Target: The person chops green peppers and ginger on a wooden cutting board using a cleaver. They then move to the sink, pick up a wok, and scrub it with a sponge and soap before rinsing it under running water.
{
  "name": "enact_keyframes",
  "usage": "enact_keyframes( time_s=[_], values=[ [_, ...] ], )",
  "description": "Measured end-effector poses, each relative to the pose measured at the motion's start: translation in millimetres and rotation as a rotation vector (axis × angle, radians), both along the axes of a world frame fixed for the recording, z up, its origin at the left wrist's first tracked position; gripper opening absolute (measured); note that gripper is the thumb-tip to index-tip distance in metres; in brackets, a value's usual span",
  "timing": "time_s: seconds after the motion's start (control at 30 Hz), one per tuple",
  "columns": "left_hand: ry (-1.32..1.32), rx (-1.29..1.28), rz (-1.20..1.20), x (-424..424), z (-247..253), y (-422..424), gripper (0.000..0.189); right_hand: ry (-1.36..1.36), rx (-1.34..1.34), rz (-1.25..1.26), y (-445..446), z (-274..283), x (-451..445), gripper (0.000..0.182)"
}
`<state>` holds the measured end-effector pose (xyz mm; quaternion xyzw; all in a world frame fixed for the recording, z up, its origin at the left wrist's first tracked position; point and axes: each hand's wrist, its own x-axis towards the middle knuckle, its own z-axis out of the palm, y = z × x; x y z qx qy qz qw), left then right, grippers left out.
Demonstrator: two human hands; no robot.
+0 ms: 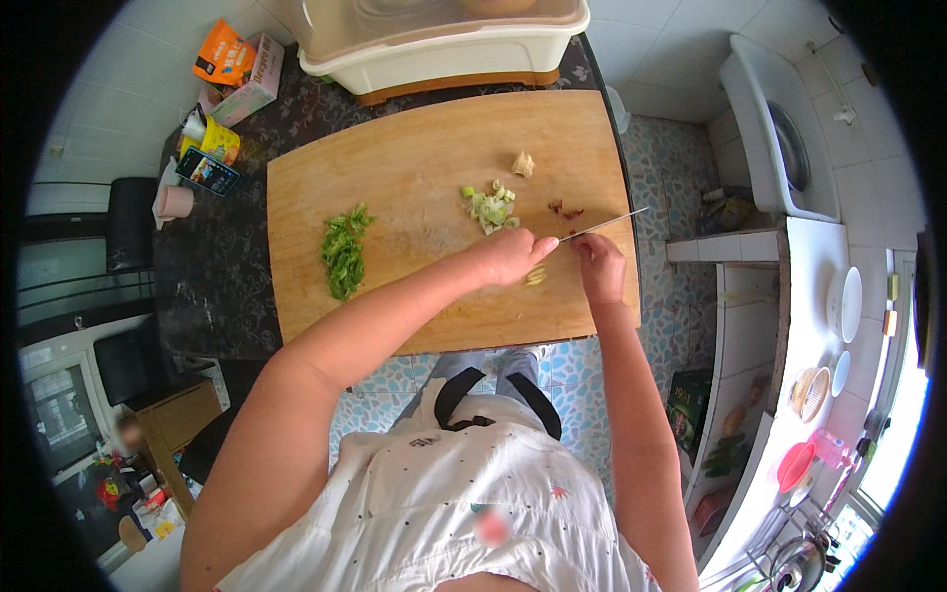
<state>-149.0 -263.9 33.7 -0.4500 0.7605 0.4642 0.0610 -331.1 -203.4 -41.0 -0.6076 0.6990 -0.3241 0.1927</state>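
Note:
My left hand (510, 255) grips a kitchen knife (610, 223), its handle hidden in my fist and its blade pointing right. Close against the blade, the fingertips of my right hand (602, 268) pinch a small dark red piece, mostly hidden, perhaps dried chili. Dark red chopped bits (566, 211) lie just beyond the blade. Pale yellow slices (536, 274) sit between my hands. Beyond my left hand are chopped scallion whites (491, 209) and what looks like a garlic bulb (523, 164). Chopped greens (345, 253) form a pile at the left of the wooden board (414, 163).
The board rests on a dark patterned table (214, 281). Behind it stands a lidded white plastic container (459, 63). Back left are a box (255, 81), an orange pouch (226, 53), a yellow tub (220, 140), a phone (208, 172) and a pink cup (176, 201).

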Motion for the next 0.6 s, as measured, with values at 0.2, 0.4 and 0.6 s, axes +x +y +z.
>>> enact_keyframes(
  time_s=[0.2, 0.4, 0.6],
  values=[
    [-0.113, -0.209, -0.02, -25, -2, 16, 0.059, -0.044, -0.043, -0.109, 4, -3, 9, 0.007],
    [0.068, -0.113, 0.173, -24, -14, 12, 0.063, -0.248, 0.072, -0.126, -1, 2, 7, 0.014],
    [0.596, 0.66, 0.56, -2, -6, 7, 0.065, -0.612, -0.138, -0.352, -16, 23, 24, 0.019]
  ],
)
